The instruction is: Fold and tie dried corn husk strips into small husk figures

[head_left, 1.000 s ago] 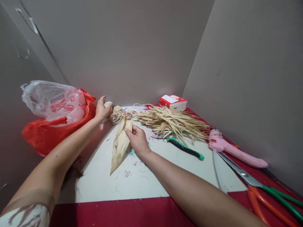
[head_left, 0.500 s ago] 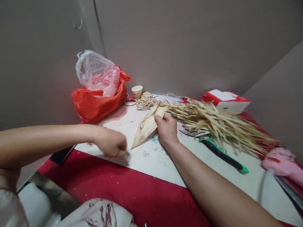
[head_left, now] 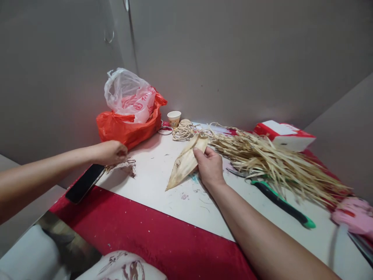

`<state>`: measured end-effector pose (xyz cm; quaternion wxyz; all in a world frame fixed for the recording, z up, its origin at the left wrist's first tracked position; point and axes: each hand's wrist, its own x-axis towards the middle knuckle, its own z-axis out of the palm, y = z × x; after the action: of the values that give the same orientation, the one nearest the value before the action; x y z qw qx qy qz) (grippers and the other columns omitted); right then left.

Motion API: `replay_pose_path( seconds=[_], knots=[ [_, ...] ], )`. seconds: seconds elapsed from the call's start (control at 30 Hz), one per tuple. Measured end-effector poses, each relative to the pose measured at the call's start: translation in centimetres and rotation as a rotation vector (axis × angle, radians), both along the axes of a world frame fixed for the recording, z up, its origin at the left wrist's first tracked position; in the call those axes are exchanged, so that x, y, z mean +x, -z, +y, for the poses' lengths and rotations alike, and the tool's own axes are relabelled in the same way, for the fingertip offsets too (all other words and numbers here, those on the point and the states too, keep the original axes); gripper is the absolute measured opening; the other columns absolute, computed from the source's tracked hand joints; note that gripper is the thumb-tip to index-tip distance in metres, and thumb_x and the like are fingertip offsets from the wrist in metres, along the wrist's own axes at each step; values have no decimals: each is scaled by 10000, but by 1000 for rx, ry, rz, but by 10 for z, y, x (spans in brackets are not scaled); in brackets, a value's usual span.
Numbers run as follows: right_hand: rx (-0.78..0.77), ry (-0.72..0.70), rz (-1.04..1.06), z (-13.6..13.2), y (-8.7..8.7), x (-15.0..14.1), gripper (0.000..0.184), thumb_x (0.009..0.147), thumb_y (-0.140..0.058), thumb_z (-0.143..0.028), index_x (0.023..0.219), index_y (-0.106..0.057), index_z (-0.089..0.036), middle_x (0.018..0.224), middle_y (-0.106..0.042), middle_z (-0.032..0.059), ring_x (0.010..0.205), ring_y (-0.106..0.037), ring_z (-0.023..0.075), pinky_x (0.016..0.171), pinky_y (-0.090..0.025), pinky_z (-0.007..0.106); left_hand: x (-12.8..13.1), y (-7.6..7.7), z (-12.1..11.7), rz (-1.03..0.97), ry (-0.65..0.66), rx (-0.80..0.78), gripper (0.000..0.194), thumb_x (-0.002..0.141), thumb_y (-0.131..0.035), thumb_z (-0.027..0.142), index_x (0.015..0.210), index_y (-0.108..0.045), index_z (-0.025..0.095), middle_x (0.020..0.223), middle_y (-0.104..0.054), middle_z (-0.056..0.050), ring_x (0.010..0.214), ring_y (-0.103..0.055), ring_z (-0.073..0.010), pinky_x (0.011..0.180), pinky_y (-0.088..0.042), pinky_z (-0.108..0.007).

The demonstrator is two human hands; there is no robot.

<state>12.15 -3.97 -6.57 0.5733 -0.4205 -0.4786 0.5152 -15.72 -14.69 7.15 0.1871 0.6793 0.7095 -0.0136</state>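
My right hand [head_left: 212, 166] pinches a pale dried husk [head_left: 184, 163], thumb on top and fingers behind. The husk is broad where I grip it and tapers to a point towards the front left, with small dark spots. My left hand [head_left: 112, 152] is at the left, over a small heap of brown scraps [head_left: 128, 168] on the white board [head_left: 163, 202]. Its fingers are drawn together; whatever may be between them is too small to make out. A black phone [head_left: 85, 183] lies just below that hand.
Behind the left hand sits an orange plastic bag [head_left: 128, 128]. A paper cup [head_left: 174, 119] and coiled cord [head_left: 184, 130] stand at the back. On the right lie dried straw strips [head_left: 271, 155], a green-and-black handled tool [head_left: 281, 202], a red-and-white box [head_left: 287, 136] and a pink object [head_left: 351, 216].
My left hand has moved from beside the husk's tip to the left and back, over the brown scraps. The right hand keeps its hold on the husk. The view has shifted slightly.
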Motion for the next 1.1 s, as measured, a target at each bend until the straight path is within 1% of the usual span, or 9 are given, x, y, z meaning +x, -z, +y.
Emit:
replay_pose_path(
  seconds=[0.13,0.3,0.37,0.43,0.53,0.7,0.8,0.9,1.1],
  knots=[
    [-5,-7,16,-1,2,0,278,676,-669,-390,808,-667,-146,644,-649,2,557,-563,148,555,-482,275,28,-9,0,-47,-25,174,175,704,-575,314,778,-682,198,689,-660,-13,591,-545,-122,594,-389,-232],
    [5,3,-31,-2,2,0,291,681,-667,-399,816,-672,-141,662,-652,8,578,-568,152,562,-478,275,32,27,-9,-287,14,-195,295,781,-517,379,935,-677,184,785,-699,-37,615,-593,-127,585,-424,-224],
    [19,-2,-43,-2,1,0,295,679,-664,-411,804,-667,-143,668,-654,11,585,-570,154,559,-474,273,23,40,-11,-224,39,-220,289,760,-548,364,944,-691,192,775,-701,-29,629,-600,-130,600,-430,-220],
    [28,-15,-39,-3,0,-1,300,677,-662,-421,792,-661,-145,661,-652,12,585,-570,156,556,-473,274,12,41,-10,-81,2,-54,242,737,-572,330,885,-705,193,791,-705,-34,674,-608,-145,632,-433,-230],
    [25,-35,-17,-3,-1,-2,298,678,-657,-424,793,-663,-149,668,-660,18,600,-581,167,569,-486,284,7,24,-5,40,-103,255,190,737,-570,305,811,-698,185,764,-690,-40,674,-596,-162,638,-429,-258],
    [35,-93,51,-4,-1,-2,306,668,-693,-400,849,-688,-152,749,-693,27,665,-607,173,643,-507,299,53,2,15,-329,-110,434,195,759,-590,291,886,-677,170,765,-653,-26,672,-580,-145,634,-451,-261],
    [70,-98,52,-3,-2,-1,294,680,-694,-397,834,-681,-147,770,-689,23,665,-587,156,664,-496,289,99,17,46,-689,-101,406,403,733,-659,293,1111,-618,162,906,-657,-55,724,-591,-139,617,-473,-246],
    [98,-31,13,2,-2,3,293,701,-661,-413,816,-661,-143,730,-657,7,650,-559,144,659,-483,278,140,44,86,-924,-209,323,555,721,-707,354,1211,-548,147,934,-647,-73,708,-589,-125,586,-463,-227],
    [46,89,-23,14,0,9,284,690,-623,-413,772,-643,-142,650,-600,-11,600,-501,128,599,-449,250,177,88,126,-1234,-168,-5,224,757,-665,343,839,-631,137,677,-615,-20,575,-563,-117,566,-445,-238]
  ],
)
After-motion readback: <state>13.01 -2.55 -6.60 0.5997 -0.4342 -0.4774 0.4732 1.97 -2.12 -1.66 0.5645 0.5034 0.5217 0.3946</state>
